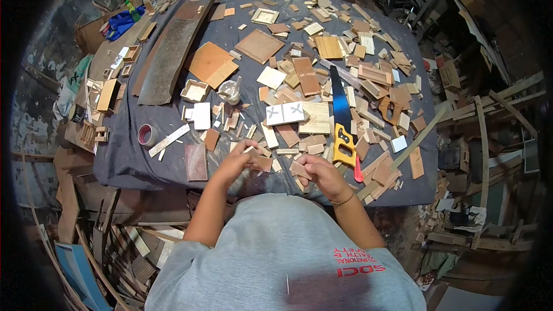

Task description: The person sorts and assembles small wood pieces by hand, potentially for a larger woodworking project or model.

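My left hand (234,164) is closed on small wood pieces (262,164), one of them a flat brownish block. My right hand (324,176) pinches another small flat wood piece (300,170) between thumb and fingers. Both hands are just above the near edge of the cloth-covered table, a short gap apart. Beyond them lie a white tile-like board with two dark X marks (285,113) and a pale wood square (314,118). To the right of my right hand is a handsaw with a yellow handle (344,147) and a blue blade.
Wood offcuts (374,74) cover the table's right side. A second saw's brown wooden handle (390,111) is among them. On the left are a tape roll (147,135), a long curved sheet (168,60) and small wooden boxes (108,95). A plastic cup (229,91) stands mid-table.
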`<state>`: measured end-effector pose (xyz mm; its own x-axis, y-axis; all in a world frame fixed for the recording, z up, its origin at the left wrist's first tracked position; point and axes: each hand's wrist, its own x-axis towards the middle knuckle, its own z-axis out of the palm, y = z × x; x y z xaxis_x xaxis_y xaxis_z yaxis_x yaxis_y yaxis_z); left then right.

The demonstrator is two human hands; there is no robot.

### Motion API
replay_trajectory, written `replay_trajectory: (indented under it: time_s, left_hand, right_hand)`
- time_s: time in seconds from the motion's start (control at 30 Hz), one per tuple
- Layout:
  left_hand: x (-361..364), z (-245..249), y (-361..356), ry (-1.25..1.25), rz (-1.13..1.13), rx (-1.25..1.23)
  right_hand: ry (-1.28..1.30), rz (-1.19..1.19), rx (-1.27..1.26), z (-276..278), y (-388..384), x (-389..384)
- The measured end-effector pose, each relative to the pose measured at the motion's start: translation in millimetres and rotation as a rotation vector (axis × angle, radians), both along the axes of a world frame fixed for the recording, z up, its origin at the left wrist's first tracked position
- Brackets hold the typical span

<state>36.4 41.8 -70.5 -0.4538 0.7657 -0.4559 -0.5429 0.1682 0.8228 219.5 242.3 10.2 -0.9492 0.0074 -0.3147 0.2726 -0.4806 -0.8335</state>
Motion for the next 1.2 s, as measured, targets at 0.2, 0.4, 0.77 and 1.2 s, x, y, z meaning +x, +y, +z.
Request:
replay_trajectory:
  time_s: [0.2, 0.4, 0.77, 1.2]
  left_hand:
    - [18.5, 11.7, 7.7, -0.053, -0.201, 0.033]
    - [22.9, 37.7, 9.8, 0.084, -0.308, 0.086]
    - [38.9, 65.7, 12.7, 0.249, -0.060, 0.113]
    - [30.9, 64.6, -3.2, 0.202, -0.102, 0.245]
  right_hand:
    - [-0.024, -0.004, 0.060, -0.8, 0.1, 1.7]
    - [-0.033, 0.003, 0.235, 4.9, -7.1, -4.3]
    - [0.043, -0.218, 0.367, -12.3, -39.4, -6.8]
    - [0.017, -0.201, 0.382, 4.9, -47.5, -17.1]
